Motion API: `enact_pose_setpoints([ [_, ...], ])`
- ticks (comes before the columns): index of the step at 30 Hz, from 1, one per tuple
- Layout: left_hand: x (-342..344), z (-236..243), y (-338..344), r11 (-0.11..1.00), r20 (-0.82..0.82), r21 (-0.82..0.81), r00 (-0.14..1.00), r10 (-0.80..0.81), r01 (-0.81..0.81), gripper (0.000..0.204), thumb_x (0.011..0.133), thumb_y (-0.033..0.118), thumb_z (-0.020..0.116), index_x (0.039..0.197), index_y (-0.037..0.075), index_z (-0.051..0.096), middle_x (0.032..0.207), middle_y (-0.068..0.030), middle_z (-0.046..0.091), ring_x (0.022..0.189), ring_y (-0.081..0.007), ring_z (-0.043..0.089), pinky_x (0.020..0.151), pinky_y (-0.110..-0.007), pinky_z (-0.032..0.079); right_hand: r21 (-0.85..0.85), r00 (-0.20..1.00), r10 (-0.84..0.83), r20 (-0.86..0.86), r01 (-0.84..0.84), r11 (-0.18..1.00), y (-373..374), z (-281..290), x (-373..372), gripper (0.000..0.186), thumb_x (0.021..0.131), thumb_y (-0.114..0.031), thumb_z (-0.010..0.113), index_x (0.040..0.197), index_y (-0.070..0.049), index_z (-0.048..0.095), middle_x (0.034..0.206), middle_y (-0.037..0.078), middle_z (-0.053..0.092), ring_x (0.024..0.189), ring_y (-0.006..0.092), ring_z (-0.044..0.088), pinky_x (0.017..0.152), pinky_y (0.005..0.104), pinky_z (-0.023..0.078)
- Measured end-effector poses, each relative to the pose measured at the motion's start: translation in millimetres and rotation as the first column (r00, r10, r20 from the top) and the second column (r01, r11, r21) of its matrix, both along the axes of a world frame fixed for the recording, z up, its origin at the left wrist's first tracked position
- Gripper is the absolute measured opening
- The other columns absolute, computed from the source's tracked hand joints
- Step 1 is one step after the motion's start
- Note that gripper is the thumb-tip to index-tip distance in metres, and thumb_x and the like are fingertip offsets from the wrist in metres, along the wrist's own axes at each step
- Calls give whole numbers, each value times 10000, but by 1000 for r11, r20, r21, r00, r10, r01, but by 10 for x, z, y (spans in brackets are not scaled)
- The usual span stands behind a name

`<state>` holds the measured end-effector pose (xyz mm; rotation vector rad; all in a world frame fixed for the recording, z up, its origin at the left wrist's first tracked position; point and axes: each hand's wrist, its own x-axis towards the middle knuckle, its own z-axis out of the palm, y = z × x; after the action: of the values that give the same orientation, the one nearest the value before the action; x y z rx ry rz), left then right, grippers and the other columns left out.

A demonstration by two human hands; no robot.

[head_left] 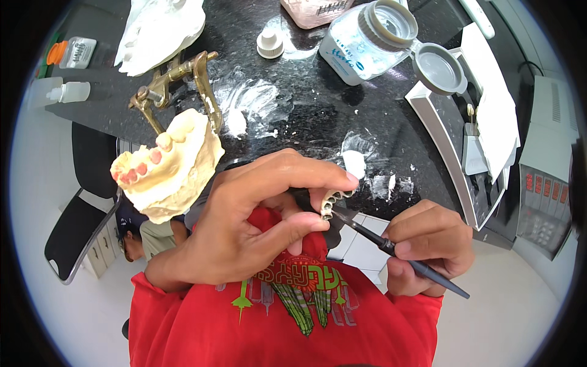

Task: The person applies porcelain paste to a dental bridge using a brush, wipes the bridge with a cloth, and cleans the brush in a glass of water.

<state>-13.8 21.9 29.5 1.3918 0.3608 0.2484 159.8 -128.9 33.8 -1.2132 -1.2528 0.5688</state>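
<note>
A small dental bridge with a row of hollow metal-lined crowns is pinched between the thumb and fingers of my left hand. It is held just off the bench's near edge. My right hand grips a slim dark-handled brush like a pen. The brush's tip is at the lower end of the bridge; whether it touches cannot be made out. Left of my left hand, a cream plaster dental model with reddish-marked teeth is attached to a brass articulator.
White powder smears the black bench top. Farther back are a plastic jar with its grey lid flipped open, a white cap and crumpled white plastic. A white-framed tray is right; a seated person is low left.
</note>
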Motion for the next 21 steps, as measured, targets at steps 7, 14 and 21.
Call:
enact_pose_setpoints([
  [7, -3, -7, 2, 1000, -17, 0, 1000, 0, 0, 350, 788, -129, 606, 1119, -30, 557, 1052, -159, 561, 634, -96, 589, 514, -169, 475, -12, 998, 24, 55, -23, 1000, 14, -6, 9, 284, 593, 45, 774, 831, 16, 622, 743, 140, 646, 590, 209, 645, 490, 251, 522],
  [14, 1, -22, 0, 1000, 18, 29, 1000, 12, -13, 341, 791, -121, 608, 1115, -27, 560, 1050, -159, 578, 618, -93, 588, 517, -170, 463, -27, 997, 37, 67, -35, 999, 17, 3, 13, 280, 602, 33, 778, 834, 14, 622, 746, 138, 646, 590, 205, 646, 487, 247, 522],
  [21, -3, -27, 8, 1000, 6, 28, 1000, 0, 0, 347, 789, -124, 612, 1118, -28, 559, 1058, -162, 578, 610, -88, 592, 518, -170, 466, -33, 997, 34, 71, -32, 999, 28, 5, 7, 262, 609, 22, 775, 824, 15, 626, 738, 134, 646, 592, 204, 648, 486, 245, 524],
])
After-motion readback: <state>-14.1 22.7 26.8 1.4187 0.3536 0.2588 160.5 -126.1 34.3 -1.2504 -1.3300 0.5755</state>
